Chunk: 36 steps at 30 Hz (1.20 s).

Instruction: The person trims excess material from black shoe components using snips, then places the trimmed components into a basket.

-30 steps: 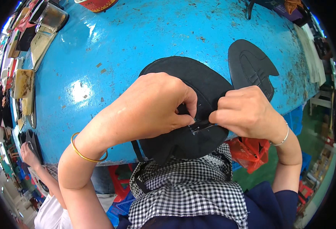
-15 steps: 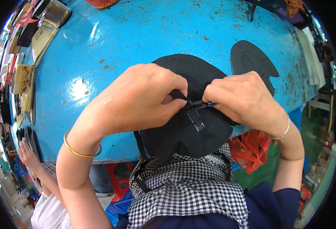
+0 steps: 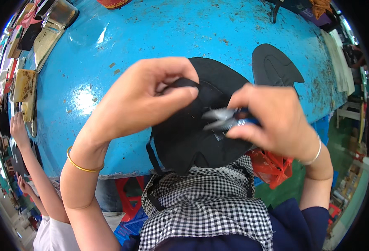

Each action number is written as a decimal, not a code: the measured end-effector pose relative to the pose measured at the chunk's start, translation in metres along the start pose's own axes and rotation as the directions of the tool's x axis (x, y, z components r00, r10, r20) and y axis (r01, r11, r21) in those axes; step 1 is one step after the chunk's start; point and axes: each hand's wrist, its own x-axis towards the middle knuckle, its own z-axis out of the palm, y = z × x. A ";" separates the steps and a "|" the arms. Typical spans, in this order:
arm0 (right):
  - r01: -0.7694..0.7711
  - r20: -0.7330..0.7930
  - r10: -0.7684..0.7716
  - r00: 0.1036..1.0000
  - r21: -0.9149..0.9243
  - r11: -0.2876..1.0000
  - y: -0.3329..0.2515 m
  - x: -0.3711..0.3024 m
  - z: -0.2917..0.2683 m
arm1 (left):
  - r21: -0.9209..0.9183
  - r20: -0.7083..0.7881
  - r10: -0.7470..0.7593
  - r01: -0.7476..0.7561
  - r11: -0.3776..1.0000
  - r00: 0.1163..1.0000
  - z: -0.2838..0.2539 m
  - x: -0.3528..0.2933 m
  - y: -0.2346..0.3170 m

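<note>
A large black fabric piece [image 3: 180,144] with a rounded outline and a notch at its near edge lies before me, over the table's near edge. Between the thumb and fingers of my left hand [image 3: 138,96] is a black strap [image 3: 180,85], pinched and lifted over that piece. My right hand [image 3: 272,119] is closed around small blue-handled snips [image 3: 226,118]. Their two blades stand apart, pointing left above the middle of the black piece; motion blurs them. Just beyond my right hand lies a second black piece [image 3: 272,65] with stitched lines.
The blue table [image 3: 121,54] carries scuffs and scraps. At far left stand a glass mug [image 3: 59,16] and a yellowish block [image 3: 24,85]. A co-worker's arm [image 3: 38,167] reaches in at left. A red plastic bag [image 3: 270,167] hangs below the near edge at right.
My hands have moved apart, and the snips now show with blades spread. My left hand has risen slightly with the strap. The co-worker's hand at left has moved farther up the table.
</note>
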 end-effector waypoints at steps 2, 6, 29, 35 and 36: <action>0.210 0.056 -0.203 0.978 -0.225 0.951 -0.022 -0.010 0.010 | -0.106 -0.031 0.013 -0.017 0.994 0.999 -0.003 -0.007 0.005; 0.140 0.120 -0.091 0.989 -0.516 0.845 -0.049 -0.024 0.042 | 0.040 -0.250 0.158 -0.152 0.988 0.955 -0.013 -0.015 0.018; -0.488 -0.344 0.834 0.432 0.688 0.537 0.094 -0.155 -0.046 | 0.421 0.274 0.070 -0.185 0.888 0.959 0.029 0.019 0.013; -0.185 -0.128 0.240 0.962 0.339 0.922 0.054 -0.079 -0.018 | 0.466 0.194 0.146 -0.222 0.857 0.970 0.038 0.017 0.008; -0.003 0.011 0.001 1.000 0.190 0.982 0.050 -0.057 -0.019 | 0.488 0.180 0.152 -0.222 0.844 0.972 0.037 0.015 0.007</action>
